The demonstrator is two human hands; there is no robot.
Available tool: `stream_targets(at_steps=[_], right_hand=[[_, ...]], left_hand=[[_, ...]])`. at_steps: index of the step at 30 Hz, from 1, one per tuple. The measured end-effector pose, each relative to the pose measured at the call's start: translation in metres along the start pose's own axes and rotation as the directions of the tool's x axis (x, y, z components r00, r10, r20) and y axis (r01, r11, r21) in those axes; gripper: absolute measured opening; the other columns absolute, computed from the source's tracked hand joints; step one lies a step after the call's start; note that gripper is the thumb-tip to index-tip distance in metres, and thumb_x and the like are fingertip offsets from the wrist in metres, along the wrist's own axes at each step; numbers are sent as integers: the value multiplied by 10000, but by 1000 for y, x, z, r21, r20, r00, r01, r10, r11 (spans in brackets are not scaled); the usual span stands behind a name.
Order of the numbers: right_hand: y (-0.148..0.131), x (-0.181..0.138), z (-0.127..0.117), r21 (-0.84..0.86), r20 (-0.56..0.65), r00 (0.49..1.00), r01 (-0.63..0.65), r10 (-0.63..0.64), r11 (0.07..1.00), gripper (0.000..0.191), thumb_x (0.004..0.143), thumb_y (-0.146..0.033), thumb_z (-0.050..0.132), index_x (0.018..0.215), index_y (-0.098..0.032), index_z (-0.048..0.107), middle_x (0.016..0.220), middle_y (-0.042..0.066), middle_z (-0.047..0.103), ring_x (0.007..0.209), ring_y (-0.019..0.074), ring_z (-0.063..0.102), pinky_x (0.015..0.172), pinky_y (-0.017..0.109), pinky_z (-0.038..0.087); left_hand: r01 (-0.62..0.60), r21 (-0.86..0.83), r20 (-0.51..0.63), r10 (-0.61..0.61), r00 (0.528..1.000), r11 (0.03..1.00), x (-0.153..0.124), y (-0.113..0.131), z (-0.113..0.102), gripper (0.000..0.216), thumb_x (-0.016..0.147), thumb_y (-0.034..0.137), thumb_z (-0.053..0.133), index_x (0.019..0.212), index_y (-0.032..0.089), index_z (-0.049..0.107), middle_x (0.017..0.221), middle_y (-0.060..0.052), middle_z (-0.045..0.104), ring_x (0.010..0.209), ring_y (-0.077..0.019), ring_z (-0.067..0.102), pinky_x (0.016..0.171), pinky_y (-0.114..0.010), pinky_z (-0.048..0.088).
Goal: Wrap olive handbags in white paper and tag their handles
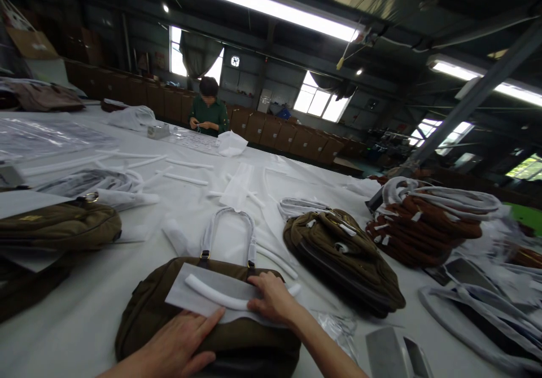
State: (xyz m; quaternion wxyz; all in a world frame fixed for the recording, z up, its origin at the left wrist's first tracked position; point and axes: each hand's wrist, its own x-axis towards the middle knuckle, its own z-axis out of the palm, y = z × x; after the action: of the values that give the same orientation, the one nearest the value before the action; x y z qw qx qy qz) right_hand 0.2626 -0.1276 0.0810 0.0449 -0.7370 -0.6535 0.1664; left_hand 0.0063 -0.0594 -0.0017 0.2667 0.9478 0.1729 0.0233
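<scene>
A brown bag lies flat on the white table just in front of me, its wrapped handle pointing away. A white sheet with a white foam tube on it rests on the bag. My left hand lies flat on the bag with its fingertips at the sheet's near edge. My right hand presses on the right end of the sheet and the tube.
A second brown bag lies to the right, and another at the left. A pile of brown wrapped straps sits at far right. Loose foam tubes and plastic wrap lie about. A person in green stands across the table.
</scene>
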Motion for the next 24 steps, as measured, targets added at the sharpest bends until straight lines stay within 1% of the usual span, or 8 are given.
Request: stream_targets(at_steps=[3,5,7,11,14,16,20,24], right_hand=[[-9,-6,0,-47,-1,997,79,-79,996,103,758,-325,673,771,-232,716,997,46,670,1056,269,512,928,420,312],[-13,-16,1,-82,17,989,146,-145,986,152,840,-294,581,767,-213,686,976,38,676,1013,234,537,916,398,318],[-13,-28,2,-75,50,981,193,-190,978,196,887,-328,534,809,-194,653,934,36,678,917,197,579,836,337,370],[-6,-35,2,-54,83,970,235,-230,971,236,813,-432,655,825,-198,626,949,11,672,880,163,612,737,237,415],[-6,-30,9,-171,60,978,209,-201,963,101,858,-260,593,790,-195,631,898,12,673,832,154,626,713,233,422],[-10,-28,17,-229,20,985,170,-170,958,130,866,-153,521,819,-182,638,882,39,672,813,175,628,705,265,428],[-22,-29,31,-276,-73,987,117,-142,954,81,841,-185,571,889,-178,636,919,73,666,879,228,614,747,332,447],[-18,-38,20,-258,-205,976,12,-67,966,143,889,-160,499,845,-184,633,884,69,655,857,211,605,742,324,462]], left_hand=[[-8,-16,16,8,1000,1000,0,-1,1,720,902,399,506,1479,362,78,1323,-98,555,1162,-287,551,999,-485,441],[-7,-23,16,7,1000,1000,0,-3,4,720,908,406,497,1479,366,61,1326,-97,555,1160,-291,555,996,-492,442],[-5,-27,10,6,1000,1000,-1,-5,7,719,904,419,501,1480,362,74,1312,-99,564,1147,-296,562,988,-498,448],[-8,-20,0,8,1000,1000,-1,-5,9,709,902,424,502,1481,345,100,1285,-102,579,1119,-297,572,971,-502,457],[-12,-16,5,12,1000,1000,0,-2,4,692,905,402,498,1479,348,114,1265,-90,591,1107,-294,577,960,-502,464],[-63,-18,7,63,998,998,2,1,-1,712,884,362,537,1470,378,132,1315,-66,559,1144,-290,556,978,-491,456],[-166,-22,-27,166,986,986,1,3,-4,754,823,261,606,1443,416,205,1389,-19,494,1202,-265,511,1016,-447,433],[-200,22,-127,201,971,980,-4,2,-2,624,805,177,565,1381,327,376,1386,-47,502,1230,-277,467,1070,-493,350]])
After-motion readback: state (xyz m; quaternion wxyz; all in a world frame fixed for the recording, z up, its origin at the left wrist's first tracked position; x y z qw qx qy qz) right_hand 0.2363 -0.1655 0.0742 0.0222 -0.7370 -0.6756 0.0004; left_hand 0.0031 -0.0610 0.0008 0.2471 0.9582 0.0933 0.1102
